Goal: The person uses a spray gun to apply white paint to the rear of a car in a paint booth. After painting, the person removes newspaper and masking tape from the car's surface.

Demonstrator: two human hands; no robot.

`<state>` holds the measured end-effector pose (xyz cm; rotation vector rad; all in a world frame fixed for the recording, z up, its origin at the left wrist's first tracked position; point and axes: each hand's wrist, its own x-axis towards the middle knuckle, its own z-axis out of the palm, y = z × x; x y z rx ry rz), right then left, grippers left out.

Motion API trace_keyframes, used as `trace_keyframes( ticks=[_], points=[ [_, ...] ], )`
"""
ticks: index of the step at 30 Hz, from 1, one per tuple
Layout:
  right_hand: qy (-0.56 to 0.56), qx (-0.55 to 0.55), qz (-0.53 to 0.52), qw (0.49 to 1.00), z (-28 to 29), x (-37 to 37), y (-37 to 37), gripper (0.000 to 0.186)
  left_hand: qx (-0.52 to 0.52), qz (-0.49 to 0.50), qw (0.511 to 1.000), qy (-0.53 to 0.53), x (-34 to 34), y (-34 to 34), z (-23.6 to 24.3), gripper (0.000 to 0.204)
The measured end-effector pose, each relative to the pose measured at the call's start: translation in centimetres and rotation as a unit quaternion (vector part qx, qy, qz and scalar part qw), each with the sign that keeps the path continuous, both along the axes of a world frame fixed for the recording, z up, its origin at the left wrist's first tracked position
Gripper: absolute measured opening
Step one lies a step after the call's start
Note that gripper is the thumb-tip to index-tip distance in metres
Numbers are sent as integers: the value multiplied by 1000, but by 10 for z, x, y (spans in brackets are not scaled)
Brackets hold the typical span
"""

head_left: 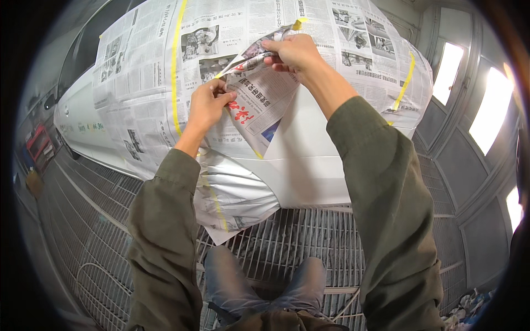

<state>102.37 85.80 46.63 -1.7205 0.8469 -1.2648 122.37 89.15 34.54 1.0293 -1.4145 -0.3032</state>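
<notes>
Grip is being applied by both hands: a loose newspaper sheet (268, 118) is being pinched between thumb and fingers, by the left hand (207, 106) at its left side and by the right hand (297, 54) near its top. Black print and large red characters (241, 113) are being displayed on the sheet, beside a bare white panel (314, 143) of a car (80, 105). More printed newspaper (143, 83) is being crossed by yellow tape (175, 60); small coloured lettering (91, 127) is being carried on the car's side.
</notes>
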Motion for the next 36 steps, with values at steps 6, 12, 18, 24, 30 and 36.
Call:
trace_keyframes(
  ticks=[6,12,18,24,30,36],
  points=[
    [-27,-14,-30,999,17,6,-10,17,-2,6,999,-47,-1,18,11,12],
    [-75,-27,-56,995,34,7,-19,18,-8,-10,1000,27,37,15,24,6],
    [-65,-38,-41,996,37,24,-20,17,6,-11,992,127,81,-6,19,14],
    [-58,-59,-28,996,25,34,-39,20,-75,49,987,132,108,-32,18,17],
    [-51,-52,-30,997,31,43,-28,22,-73,164,981,78,116,-31,51,15],
    [-59,-47,-37,996,29,59,-36,23,-61,250,966,19,129,-32,67,18]
  ],
)
